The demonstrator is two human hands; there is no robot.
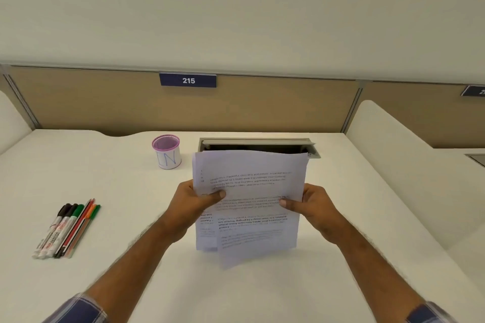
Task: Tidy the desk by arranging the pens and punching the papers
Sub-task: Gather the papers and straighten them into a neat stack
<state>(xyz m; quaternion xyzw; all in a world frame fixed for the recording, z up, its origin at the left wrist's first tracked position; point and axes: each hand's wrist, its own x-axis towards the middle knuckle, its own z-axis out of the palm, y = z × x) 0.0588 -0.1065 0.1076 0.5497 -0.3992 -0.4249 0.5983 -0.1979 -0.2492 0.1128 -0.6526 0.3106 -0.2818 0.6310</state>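
A stack of printed papers (249, 186) stands upright over the middle of the white desk (105, 178), its sheets uneven at the bottom edge. My left hand (191, 204) grips the stack's left side, thumb on the front. My right hand (312, 207) grips the right side the same way. A row of markers and pens (67, 229) lies side by side at the front left of the desk. A pink-rimmed pen cup (167, 151) marked with blue letters stands behind the papers to the left. No punch is in view.
A grey cable hatch (258, 142) with its lid up sits in the desk right behind the papers. A tan partition with a blue "215" sign (188, 80) closes the back. White side dividers (393, 144) flank the desk.
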